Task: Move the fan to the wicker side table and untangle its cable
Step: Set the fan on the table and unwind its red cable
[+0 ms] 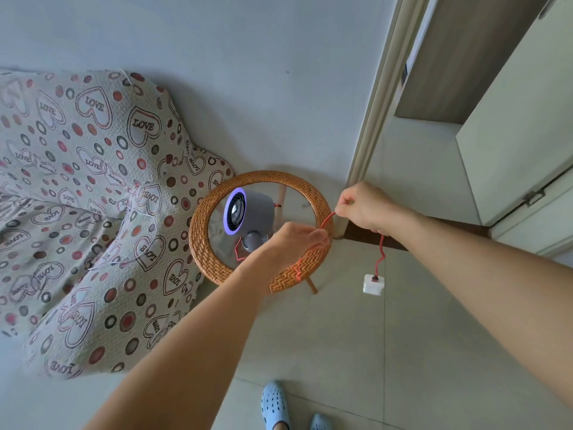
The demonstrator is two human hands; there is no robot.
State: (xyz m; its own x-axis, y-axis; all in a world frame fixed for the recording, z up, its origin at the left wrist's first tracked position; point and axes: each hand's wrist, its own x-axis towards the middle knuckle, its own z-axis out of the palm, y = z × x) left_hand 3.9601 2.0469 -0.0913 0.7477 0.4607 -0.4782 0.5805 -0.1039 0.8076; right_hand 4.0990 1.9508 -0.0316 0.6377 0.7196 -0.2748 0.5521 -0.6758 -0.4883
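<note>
Both hands pinch the red cable [328, 219] and pull a short bit of it tight between them. That left hand [297, 240] has its fingers shut on the cable just above the front edge of the wicker side table [214, 265]. That right hand [366, 207] has its fingers shut on the cable a little higher, off to the side of the table near the door frame [369, 141].

Now from big to small. A big couch with a heart-pattern cover [80, 193] sits right beside the table. Round and woven at the rim, the table has a see-through top in the middle. Already on that top is the grey fan [248, 214], with its face toward the couch. So I think the moving part is done, and the cable part is what is left.

From the right hand, the cable hangs down in wiggles to a small white plug [373, 284], which dangles above the floor. Another loop of cable [238, 251] shows near the fan's foot.

What could go wrong? The other end goes into the fan's back. A hard tug could tip the fan over or drag it off the smooth top. The swinging plug could bump the table leg [311, 283] or catch there. A fast pull could also make a knot tighter.
</note>
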